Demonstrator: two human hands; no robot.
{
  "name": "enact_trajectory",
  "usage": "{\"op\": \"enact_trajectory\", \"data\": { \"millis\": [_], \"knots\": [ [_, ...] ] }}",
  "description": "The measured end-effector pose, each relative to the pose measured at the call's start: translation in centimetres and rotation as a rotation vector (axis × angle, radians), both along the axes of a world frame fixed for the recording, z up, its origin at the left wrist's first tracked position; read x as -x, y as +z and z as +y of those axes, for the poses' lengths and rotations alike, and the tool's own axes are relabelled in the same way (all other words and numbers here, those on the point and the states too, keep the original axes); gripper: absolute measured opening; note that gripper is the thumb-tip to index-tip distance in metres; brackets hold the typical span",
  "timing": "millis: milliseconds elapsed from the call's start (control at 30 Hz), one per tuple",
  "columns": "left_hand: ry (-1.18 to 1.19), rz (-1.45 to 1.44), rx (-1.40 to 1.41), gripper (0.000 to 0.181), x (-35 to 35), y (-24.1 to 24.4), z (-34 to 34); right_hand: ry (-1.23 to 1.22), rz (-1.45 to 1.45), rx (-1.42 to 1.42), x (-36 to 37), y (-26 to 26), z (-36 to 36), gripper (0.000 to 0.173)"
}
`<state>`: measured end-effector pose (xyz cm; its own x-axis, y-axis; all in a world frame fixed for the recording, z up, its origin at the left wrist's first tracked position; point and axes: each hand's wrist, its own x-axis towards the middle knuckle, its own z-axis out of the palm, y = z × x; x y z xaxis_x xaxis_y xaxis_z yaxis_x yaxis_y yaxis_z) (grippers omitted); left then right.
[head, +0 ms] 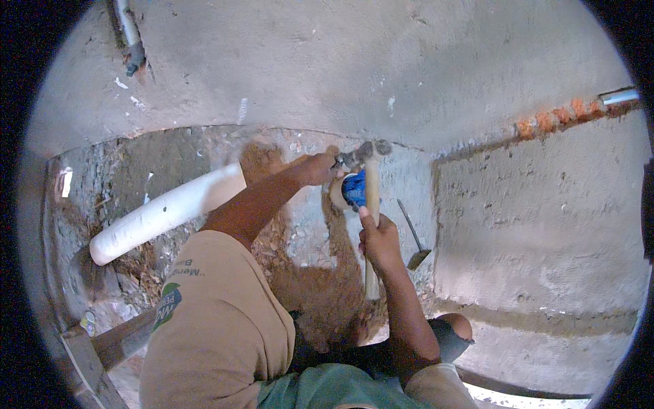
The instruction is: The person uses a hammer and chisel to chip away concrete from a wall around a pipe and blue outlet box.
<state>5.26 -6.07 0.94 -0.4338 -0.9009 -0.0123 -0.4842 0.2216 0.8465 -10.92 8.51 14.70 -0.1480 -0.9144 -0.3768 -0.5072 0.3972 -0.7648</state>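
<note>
My right hand (380, 240) grips the wooden handle of a hammer (372, 194) about midway, and the steel head is at the far end. Just left of that head, my left hand (323, 167) is closed around a short dark metal tool (341, 162), mostly hidden by the fingers; its exact kind is unclear. Below the two tools, a pale pipe end (337, 193) stands in the floor, with crumpled blue plastic (353, 189) in its mouth. The hammer handle passes in front of part of the plastic.
A large white plastic pipe (168, 214) lies on broken ground at left. A thin rod with a flat, dark end (419, 258) rests at right, near the wall (531, 220). Loose soil (317, 291) surrounds a concrete patch. A wooden frame (92, 368) is at lower left.
</note>
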Motion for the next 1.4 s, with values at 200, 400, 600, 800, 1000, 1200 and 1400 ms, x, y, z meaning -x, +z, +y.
{"op": "enact_trajectory", "data": {
  "millis": [200, 400, 600, 800, 1000, 1200, 1400],
  "knots": [
    [-0.07, -0.092, 0.055, 0.038, -0.3, 0.2, -0.1, -0.109, 0.038, 0.292, -1.0, 12.5, -0.9, 0.044],
    [-0.023, -0.03, 0.099, 0.034, -0.1, -1.9, -0.2, -0.087, -0.063, 1.002, -4.0, 20.1, -4.9, 0.05],
    [-0.047, -0.038, 0.036, 0.035, 0.6, -1.5, -1.5, 0.013, 0.229, 0.184, 1.3, 0.6, -0.6, 0.043],
    [-0.062, -0.158, 0.036, 0.032, -0.3, -0.1, 0.0, -0.044, 0.006, 0.056, -0.7, 9.4, 0.1, 0.041],
    [-0.011, -0.045, 0.073, 0.027, -0.4, 2.4, 1.8, -0.059, 0.059, 1.021, -4.0, 21.5, -4.4, 0.046],
    [-0.146, -0.126, 0.06, 0.038, 0.5, 2.2, 0.9, 0.184, 0.466, 0.181, 2.1, -2.5, -0.2, 0.04],
    [-0.04, 0.007, -0.062, 0.034, 0.7, 1.7, 0.6, -0.082, -0.021, 0.142, -0.7, 9.6, -0.3, 0.041]
  ]
}}
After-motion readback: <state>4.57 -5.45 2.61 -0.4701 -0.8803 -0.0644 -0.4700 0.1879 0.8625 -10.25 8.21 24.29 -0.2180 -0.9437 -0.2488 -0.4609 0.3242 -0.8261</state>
